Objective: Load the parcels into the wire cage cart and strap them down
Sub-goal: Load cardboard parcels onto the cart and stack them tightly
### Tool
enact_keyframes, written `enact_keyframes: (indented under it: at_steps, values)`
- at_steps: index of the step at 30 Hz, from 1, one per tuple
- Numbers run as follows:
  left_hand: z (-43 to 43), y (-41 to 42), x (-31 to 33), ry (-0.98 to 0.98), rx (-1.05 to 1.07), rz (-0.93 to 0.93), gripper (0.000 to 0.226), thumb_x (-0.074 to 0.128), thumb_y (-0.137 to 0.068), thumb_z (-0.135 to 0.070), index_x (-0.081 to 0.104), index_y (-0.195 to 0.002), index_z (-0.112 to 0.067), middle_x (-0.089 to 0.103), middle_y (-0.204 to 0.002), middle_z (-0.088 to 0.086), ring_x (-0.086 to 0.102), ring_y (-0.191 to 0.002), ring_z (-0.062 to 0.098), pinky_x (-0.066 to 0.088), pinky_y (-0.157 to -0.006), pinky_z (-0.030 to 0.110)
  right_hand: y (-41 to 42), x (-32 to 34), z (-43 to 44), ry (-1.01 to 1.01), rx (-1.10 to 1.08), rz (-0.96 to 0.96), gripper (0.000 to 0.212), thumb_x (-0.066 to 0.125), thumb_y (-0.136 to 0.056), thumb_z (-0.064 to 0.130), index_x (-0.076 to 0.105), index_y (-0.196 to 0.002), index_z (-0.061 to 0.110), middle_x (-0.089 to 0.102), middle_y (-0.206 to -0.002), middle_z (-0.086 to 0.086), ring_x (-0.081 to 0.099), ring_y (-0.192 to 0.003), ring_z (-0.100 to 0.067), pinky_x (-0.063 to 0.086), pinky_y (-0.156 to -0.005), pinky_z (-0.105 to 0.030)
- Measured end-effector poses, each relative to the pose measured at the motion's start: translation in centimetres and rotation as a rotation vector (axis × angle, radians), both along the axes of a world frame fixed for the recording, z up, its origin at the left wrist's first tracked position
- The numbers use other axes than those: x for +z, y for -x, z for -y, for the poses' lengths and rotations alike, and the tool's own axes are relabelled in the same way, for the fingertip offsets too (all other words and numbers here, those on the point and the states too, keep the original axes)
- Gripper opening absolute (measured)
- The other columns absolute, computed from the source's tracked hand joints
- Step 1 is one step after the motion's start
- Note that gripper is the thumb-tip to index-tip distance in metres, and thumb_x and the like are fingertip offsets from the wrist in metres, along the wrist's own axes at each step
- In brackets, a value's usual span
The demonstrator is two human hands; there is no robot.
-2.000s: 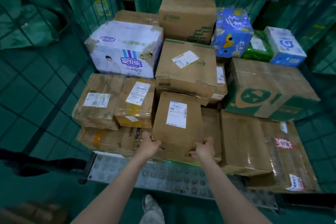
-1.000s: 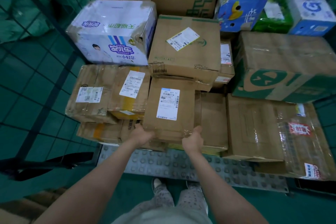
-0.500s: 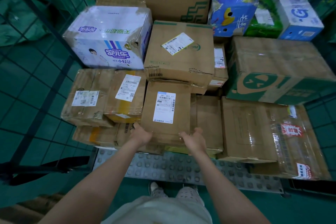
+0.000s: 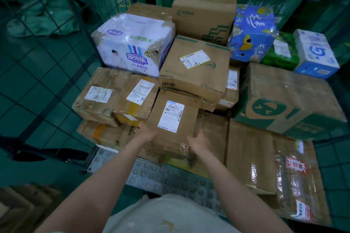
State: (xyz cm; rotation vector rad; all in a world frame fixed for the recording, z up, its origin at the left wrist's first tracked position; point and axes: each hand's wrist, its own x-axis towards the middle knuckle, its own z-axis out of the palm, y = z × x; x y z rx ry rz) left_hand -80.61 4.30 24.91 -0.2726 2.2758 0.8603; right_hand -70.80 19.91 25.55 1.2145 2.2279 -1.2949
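Both hands on the labelled parcel [image 4: 171,119], a brown carton with a white shipping label facing up, centre of frame, front row of the stack in the wire cage cart [image 4: 157,175]; the cart's studded metal deck shows at lower centre. My left hand [image 4: 146,134] grasps the parcel's lower left edge, with the fingers tucked behind the carton and hidden. My right hand [image 4: 199,141] grasps the lower right corner, thumb up along the taped side. The parcel sits tilted, its top end tucked under the front edge of the brown box with the skewed label [image 4: 195,75] and its bottom end on lower cartons at the deck's front edge. Just left of it, touching, is a taped box with yellow tape [image 4: 135,98], and beside that a crumpled taped box [image 4: 98,96]. The right half of the frame has a big box with a green face print [image 4: 287,100], with a flat glossy-taped carton [image 4: 272,174] below it. In the back row, from upper left to upper right, are a white diaper box [image 4: 132,43], a tall brown box [image 4: 204,13], a blue printed box [image 4: 252,34], a green pack [image 4: 280,53] and a blue-and-white box [image 4: 315,53]. Green sacks [image 4: 47,15] lie behind the mesh, upper left.
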Motion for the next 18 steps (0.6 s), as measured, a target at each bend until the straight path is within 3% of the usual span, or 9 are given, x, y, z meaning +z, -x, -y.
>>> enact_keyframes:
  at_steps: [4, 7, 9, 12, 18]
  values:
    - [1.4, -1.8, 0.7, -0.066, 0.12, -0.026, 0.081, 0.062, -0.087, -0.035, 0.017, -0.147, -0.005, 0.036, -0.146, 0.015, 0.04, -0.13, 0.033, 0.04, -0.1, 0.039, 0.3, 0.0, 0.2, -0.064, 0.138, -0.006, 0.041, 0.055, -0.089, 0.021, 0.042, -0.126, 0.01, 0.055, -0.124, -0.009, 0.056, -0.106, -0.026, 0.039, -0.075, -0.024]
    - [3.2, -3.4, -0.4, -0.157, 0.231, -0.071, 0.101, 0.069, -0.065, -0.05, 0.022, -0.147, -0.014, 0.038, -0.147, 0.008, 0.045, -0.127, 0.031, 0.044, -0.1, 0.042, 0.2, -0.1, 1.1, -0.18, 0.286, 0.02, 0.046, 0.054, -0.088, 0.022, 0.041, -0.13, 0.01, 0.044, -0.131, -0.011, 0.05, -0.116, -0.03, 0.045, -0.09, -0.032]
    - [3.7, -5.1, 0.2, -0.14, 0.277, -0.037, 0.091, 0.066, -0.076, -0.042, 0.02, -0.149, -0.012, 0.036, -0.145, 0.007, 0.043, -0.128, 0.029, 0.041, -0.104, 0.042, 0.3, 0.1, 1.7, -0.229, 0.359, 0.022, 0.045, 0.052, -0.089, 0.022, 0.042, -0.131, 0.01, 0.037, -0.137, -0.011, 0.04, -0.125, -0.031, 0.042, -0.099, -0.037]
    - [4.4, -7.3, 0.3, -0.098, 0.341, -0.013, 0.061, 0.054, -0.093, -0.02, 0.025, -0.143, -0.003, 0.043, -0.132, 0.006, 0.046, -0.121, 0.028, 0.039, -0.101, 0.034, 0.5, 0.2, 2.9, -0.239, 0.511, 0.02, 0.05, 0.052, -0.091, 0.02, 0.037, -0.137, 0.011, 0.033, -0.141, -0.009, 0.03, -0.132, -0.028, 0.038, -0.099, -0.035]
    - [7.8, -10.0, 0.5, -0.109, 0.51, 0.02, 0.07, 0.051, -0.094, -0.027, 0.013, -0.149, -0.006, 0.028, -0.15, 0.014, 0.037, -0.132, 0.029, 0.034, -0.103, 0.031, 0.6, 0.6, 6.6, -0.2, 0.701, 0.004, 0.048, 0.049, -0.089, 0.02, 0.041, -0.135, 0.009, 0.042, -0.136, -0.013, 0.037, -0.128, -0.03, 0.038, -0.105, -0.039]
